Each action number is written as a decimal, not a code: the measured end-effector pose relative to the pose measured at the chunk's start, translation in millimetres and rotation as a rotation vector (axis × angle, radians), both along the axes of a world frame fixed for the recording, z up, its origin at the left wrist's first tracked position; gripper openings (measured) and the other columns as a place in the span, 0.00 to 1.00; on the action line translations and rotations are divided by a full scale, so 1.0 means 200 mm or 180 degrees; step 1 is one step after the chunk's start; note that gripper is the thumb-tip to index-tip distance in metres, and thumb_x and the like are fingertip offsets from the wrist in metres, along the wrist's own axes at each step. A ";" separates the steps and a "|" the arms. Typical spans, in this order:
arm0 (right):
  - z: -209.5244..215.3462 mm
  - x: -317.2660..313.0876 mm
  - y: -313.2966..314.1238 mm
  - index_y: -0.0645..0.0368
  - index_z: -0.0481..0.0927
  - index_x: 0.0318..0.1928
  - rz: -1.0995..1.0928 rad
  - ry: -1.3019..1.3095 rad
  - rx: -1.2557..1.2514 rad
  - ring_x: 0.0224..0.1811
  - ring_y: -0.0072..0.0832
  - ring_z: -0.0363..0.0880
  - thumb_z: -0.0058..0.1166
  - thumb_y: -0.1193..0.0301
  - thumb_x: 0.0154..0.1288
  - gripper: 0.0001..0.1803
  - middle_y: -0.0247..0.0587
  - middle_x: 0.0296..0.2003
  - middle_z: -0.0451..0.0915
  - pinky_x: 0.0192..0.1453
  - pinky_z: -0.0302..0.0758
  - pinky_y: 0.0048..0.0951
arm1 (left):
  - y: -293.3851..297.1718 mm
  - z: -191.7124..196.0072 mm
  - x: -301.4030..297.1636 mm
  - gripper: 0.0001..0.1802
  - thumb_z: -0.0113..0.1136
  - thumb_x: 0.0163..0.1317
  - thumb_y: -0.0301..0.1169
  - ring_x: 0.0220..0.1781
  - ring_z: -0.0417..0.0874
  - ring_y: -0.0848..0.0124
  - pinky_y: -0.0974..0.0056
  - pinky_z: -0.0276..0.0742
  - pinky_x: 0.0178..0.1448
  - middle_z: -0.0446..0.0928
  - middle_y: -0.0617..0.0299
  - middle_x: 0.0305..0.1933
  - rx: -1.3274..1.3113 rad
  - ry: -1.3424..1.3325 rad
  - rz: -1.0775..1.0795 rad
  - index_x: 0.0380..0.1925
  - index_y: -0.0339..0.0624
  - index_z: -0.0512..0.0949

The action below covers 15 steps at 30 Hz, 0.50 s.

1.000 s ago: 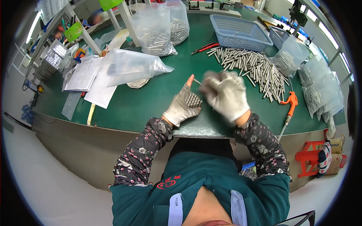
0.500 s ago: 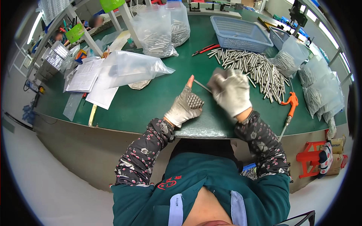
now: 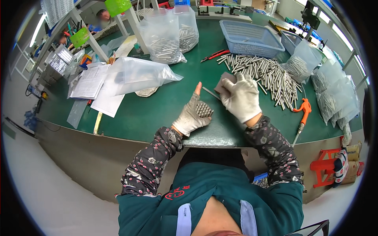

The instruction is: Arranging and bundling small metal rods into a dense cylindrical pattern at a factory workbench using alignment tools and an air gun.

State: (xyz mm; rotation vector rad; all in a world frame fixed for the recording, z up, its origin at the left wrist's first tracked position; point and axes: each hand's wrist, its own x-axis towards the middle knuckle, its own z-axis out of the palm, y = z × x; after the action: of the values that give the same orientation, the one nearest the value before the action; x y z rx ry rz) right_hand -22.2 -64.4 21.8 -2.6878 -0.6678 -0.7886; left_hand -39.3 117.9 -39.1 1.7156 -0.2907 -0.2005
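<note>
Right hand [image 3: 241,98] shifted rightward, pinching grey pad [image 3: 224,80]; left hand [image 3: 191,117] cups bundled steel rods [image 3: 203,109].

a factory assembly workshop. a long green-topped desk [image 3: 165,106] carries a loose heap of metal rods [image 3: 267,74], clear plastic bags of rods [image 3: 165,35], a blue plastic basket [image 3: 252,37], paperwork sheets [image 3: 90,80] and an orange air blow gun [image 3: 302,112]. metal racking with green bins [image 3: 80,37] stands beside another person's station.

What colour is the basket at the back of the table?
Light blue, a mesh-sided plastic basket, seen in the head view.
</note>
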 end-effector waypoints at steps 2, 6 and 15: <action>0.01 -0.05 0.01 0.49 0.80 0.30 0.0526 -0.0364 0.0454 0.33 0.41 0.73 0.55 0.57 0.53 0.12 0.46 0.27 0.73 0.37 0.70 0.40 | 0.00 -0.05 -0.01 0.63 0.67 0.41 0.17 0.38 0.74 0.76 0.73 0.72 0.46 0.73 0.65 0.38 -0.0236 -0.0144 -0.0176 0.70 0.52 0.34; -0.03 0.01 0.02 0.49 0.81 0.30 0.0209 -0.0197 -0.0016 0.34 0.41 0.73 0.56 0.57 0.53 0.12 0.47 0.29 0.74 0.37 0.70 0.40 | 0.00 -0.04 0.01 0.62 0.64 0.41 0.15 0.38 0.74 0.77 0.73 0.72 0.44 0.73 0.65 0.39 -0.0380 -0.0079 -0.0164 0.70 0.53 0.34; 0.00 0.05 0.00 0.48 0.82 0.31 0.0002 -0.0112 0.0188 0.34 0.43 0.75 0.55 0.56 0.53 0.12 0.49 0.29 0.75 0.37 0.71 0.40 | 0.01 -0.04 0.01 0.62 0.67 0.41 0.18 0.56 0.71 0.67 0.66 0.66 0.61 0.67 0.57 0.58 0.0369 -0.0417 0.0008 0.70 0.49 0.35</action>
State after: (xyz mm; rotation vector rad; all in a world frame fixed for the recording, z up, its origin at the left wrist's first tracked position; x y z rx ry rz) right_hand -13.1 -63.6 22.3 -2.6264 -0.6432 -0.8438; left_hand -36.6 119.4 -46.8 1.8474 -0.3794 -0.1048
